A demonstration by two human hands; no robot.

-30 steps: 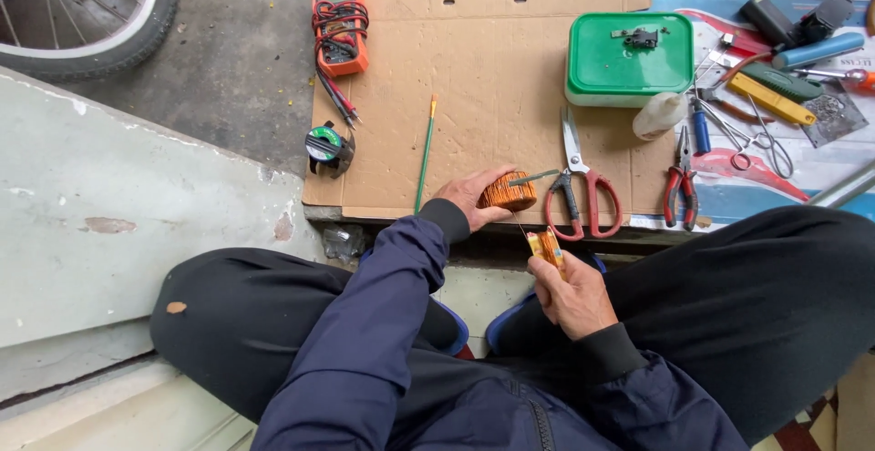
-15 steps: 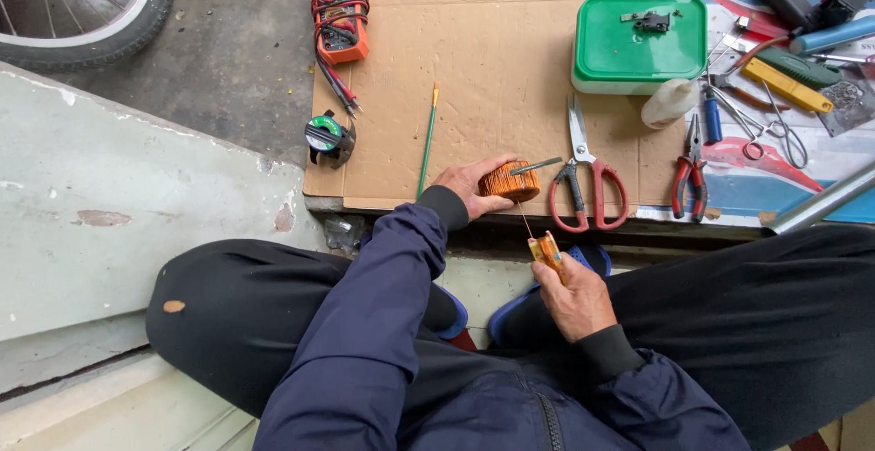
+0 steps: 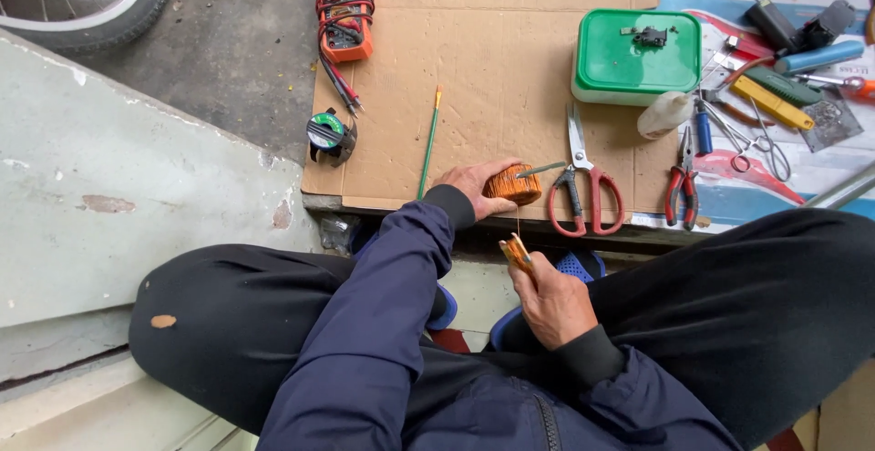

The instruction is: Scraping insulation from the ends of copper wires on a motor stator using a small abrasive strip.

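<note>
My left hand (image 3: 472,182) rests on the near edge of a brown cardboard sheet (image 3: 497,59) and grips an orange spool of copper wire (image 3: 512,184). A thin strand runs from the spool down to my right hand (image 3: 554,298), which is held over my lap and pinches a small orange wound coil (image 3: 516,252) between its fingertips. Red-handled scissors (image 3: 583,187) lie just right of the spool, with a grey metal sliver (image 3: 542,169) touching it.
On the cardboard lie a green paintbrush (image 3: 428,141), a roll of tape (image 3: 327,134), an orange multimeter (image 3: 344,9) with leads and a green-lidded box (image 3: 636,56). Red pliers (image 3: 682,182) and several tools are scattered at the right. A bicycle wheel (image 3: 91,5) stands at the upper left.
My right hand has drawn the small coil back toward my lap, lengthening the strand from the spool. My left hand stays on the spool.
</note>
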